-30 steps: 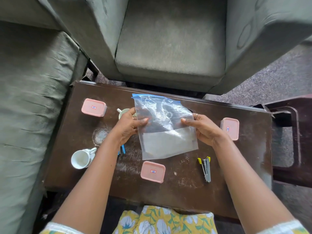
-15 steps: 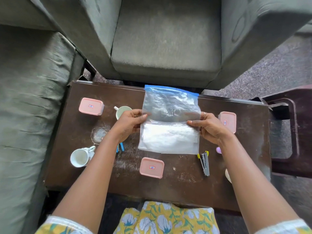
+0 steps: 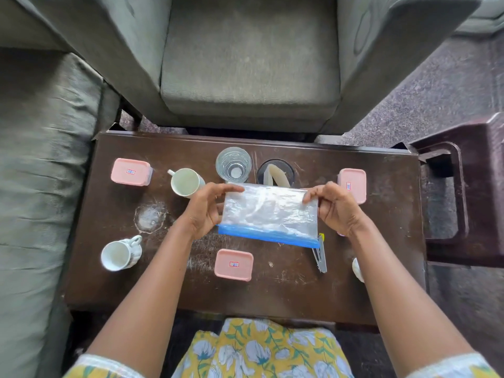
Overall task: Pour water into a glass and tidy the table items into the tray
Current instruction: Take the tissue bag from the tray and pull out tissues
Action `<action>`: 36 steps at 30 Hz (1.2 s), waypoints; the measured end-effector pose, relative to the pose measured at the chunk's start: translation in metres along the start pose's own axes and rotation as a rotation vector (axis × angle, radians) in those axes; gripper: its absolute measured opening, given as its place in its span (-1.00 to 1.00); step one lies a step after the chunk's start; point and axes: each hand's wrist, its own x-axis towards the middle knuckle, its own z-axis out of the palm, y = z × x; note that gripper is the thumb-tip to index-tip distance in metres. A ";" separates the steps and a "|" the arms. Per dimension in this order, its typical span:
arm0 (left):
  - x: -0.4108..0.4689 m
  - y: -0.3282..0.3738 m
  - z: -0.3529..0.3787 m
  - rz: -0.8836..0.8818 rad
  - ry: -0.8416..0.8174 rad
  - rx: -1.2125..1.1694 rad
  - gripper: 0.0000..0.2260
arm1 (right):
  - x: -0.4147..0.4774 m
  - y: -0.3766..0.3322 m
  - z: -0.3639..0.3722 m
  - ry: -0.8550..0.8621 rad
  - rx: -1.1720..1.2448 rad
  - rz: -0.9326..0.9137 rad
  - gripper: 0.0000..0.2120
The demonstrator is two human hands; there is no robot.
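Note:
A clear plastic zip bag (image 3: 268, 214) with a blue strip along its near edge is folded over and held above the dark wooden table (image 3: 286, 290). My left hand (image 3: 204, 211) pinches its left side, my right hand (image 3: 338, 208) pinches its right side. Just beyond the bag stand an empty clear glass (image 3: 233, 164) and a dark jug (image 3: 275, 172) with a pale spout. No tray is in view.
On the table: three pink lidded boxes (image 3: 131, 171) (image 3: 352, 185) (image 3: 233, 264), a pale green cup (image 3: 186, 182), a white mug lying on its side (image 3: 120, 253), a stapler (image 3: 319, 255) and a white object (image 3: 357, 268) behind my right arm. A grey armchair (image 3: 245, 64) faces me; a brown stool (image 3: 469, 186) at right.
The bag was folded down: its blue strip went from the far edge to the near edge. The glass and jug behind it came into sight.

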 end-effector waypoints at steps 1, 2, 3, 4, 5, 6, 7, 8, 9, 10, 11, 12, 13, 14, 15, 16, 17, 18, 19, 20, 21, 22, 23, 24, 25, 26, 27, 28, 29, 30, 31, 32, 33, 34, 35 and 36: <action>0.000 0.000 0.005 -0.015 -0.034 0.031 -0.72 | -0.002 -0.001 0.000 0.023 0.011 -0.017 -0.79; 0.001 0.000 0.009 -0.026 -0.066 0.077 -0.73 | -0.003 -0.001 -0.003 0.038 0.012 -0.038 -0.88; 0.003 0.000 0.015 -0.030 -0.100 0.117 -0.77 | -0.006 -0.002 -0.003 0.042 0.022 -0.062 -0.92; 0.005 0.001 0.021 -0.029 -0.128 0.140 -0.83 | -0.010 -0.002 -0.006 0.041 0.028 -0.086 -0.81; 0.006 0.003 0.029 -0.030 -0.144 0.141 -0.84 | -0.014 -0.005 -0.009 0.029 0.036 -0.103 -0.67; 0.009 0.006 0.036 -0.031 -0.151 0.137 -0.81 | -0.017 -0.007 -0.014 0.019 0.036 -0.119 -0.50; 0.011 0.009 0.044 -0.025 -0.157 0.144 -0.77 | -0.022 -0.010 -0.020 0.004 0.029 -0.127 -0.32; 0.014 0.012 0.054 -0.010 -0.161 0.171 -0.73 | -0.026 -0.011 -0.028 -0.011 0.010 -0.125 -0.16; 0.017 0.015 0.064 0.008 -0.167 0.207 -0.69 | -0.032 -0.013 -0.035 -0.013 -0.001 -0.106 -0.03; 0.020 0.017 0.074 0.023 -0.176 0.245 -0.65 | -0.037 -0.015 -0.043 -0.001 -0.011 -0.072 0.08; 0.023 0.018 0.084 0.033 -0.189 0.279 -0.59 | -0.043 -0.017 -0.049 0.007 -0.017 -0.033 0.15; 0.026 0.018 0.094 0.040 -0.211 0.314 -0.54 | -0.049 -0.019 -0.058 -0.002 -0.020 0.001 0.18; 0.029 0.017 0.105 0.047 -0.242 0.355 -0.49 | -0.055 -0.021 -0.068 -0.012 -0.028 0.021 0.17; 0.032 0.017 0.113 0.046 -0.279 0.395 -0.45 | -0.060 -0.022 -0.077 -0.005 -0.034 0.025 0.13; 0.035 0.016 0.121 0.028 -0.321 0.420 -0.42 | -0.065 -0.024 -0.086 0.030 -0.033 0.026 0.10; 0.038 0.016 0.129 -0.010 -0.362 0.425 -0.39 | -0.070 -0.026 -0.095 0.090 -0.025 0.038 0.09; 0.040 0.015 0.136 -0.061 -0.401 0.417 -0.37 | -0.075 -0.028 -0.104 0.151 -0.017 0.051 0.09; 0.043 0.013 0.143 -0.112 -0.437 0.407 -0.34 | -0.079 -0.030 -0.113 0.198 -0.013 0.055 0.07; 0.045 0.011 0.150 -0.154 -0.470 0.402 -0.32 | -0.083 -0.032 -0.121 0.229 -0.014 0.054 0.03; 0.047 0.009 0.157 -0.182 -0.498 0.404 -0.29 | -0.087 -0.033 -0.129 0.250 -0.013 0.054 -0.04; 0.050 0.006 0.165 -0.196 -0.515 0.406 -0.29 | -0.091 -0.034 -0.136 0.267 -0.012 0.056 -0.13; 0.052 0.003 0.172 -0.195 -0.512 0.402 -0.31 | -0.096 -0.034 -0.142 0.281 -0.005 0.056 -0.22; 0.055 0.001 0.179 -0.180 -0.483 0.386 -0.36 | -0.100 -0.033 -0.149 0.291 0.005 0.053 -0.29; 0.058 -0.001 0.185 -0.153 -0.434 0.363 -0.44 | -0.105 -0.031 -0.155 0.301 0.022 0.046 -0.35; 0.061 -0.004 0.192 -0.123 -0.377 0.344 -0.53 | -0.108 -0.028 -0.162 0.312 0.046 0.034 -0.40; 0.064 -0.006 0.199 -0.094 -0.324 0.338 -0.61 | -0.111 -0.024 -0.168 0.330 0.071 0.022 -0.44; 0.067 -0.011 0.207 -0.070 -0.280 0.349 -0.67 | -0.113 -0.020 -0.174 0.360 0.089 0.010 -0.47; 0.071 -0.017 0.214 -0.047 -0.238 0.378 -0.70 | -0.115 -0.017 -0.181 0.406 0.100 0.003 -0.51; 0.075 -0.023 0.222 -0.018 -0.192 0.426 -0.73 | -0.116 -0.014 -0.186 0.467 0.106 -0.001 -0.56; 0.080 -0.031 0.230 0.024 -0.140 0.496 -0.73 | -0.116 -0.011 -0.193 0.536 0.109 -0.002 -0.62; 0.084 -0.038 0.238 0.076 -0.087 0.583 -0.73 | -0.116 -0.007 -0.198 0.605 0.104 0.003 -0.67; 0.089 -0.045 0.247 0.133 -0.047 0.674 -0.72 | -0.116 -0.003 -0.204 0.672 0.093 0.018 -0.71; 0.094 -0.049 0.256 0.190 -0.018 0.751 -0.72 | -0.116 0.002 -0.209 0.733 0.079 0.045 -0.74; 0.099 -0.053 0.266 0.247 0.003 0.806 -0.73 | -0.117 0.008 -0.213 0.787 0.075 0.074 -0.76; 0.104 -0.055 0.277 0.297 0.018 0.843 -0.74 | -0.116 0.014 -0.217 0.832 0.089 0.100 -0.78; 0.107 -0.057 0.286 0.343 0.028 0.878 -0.75 | -0.116 0.021 -0.219 0.871 0.128 0.120 -0.78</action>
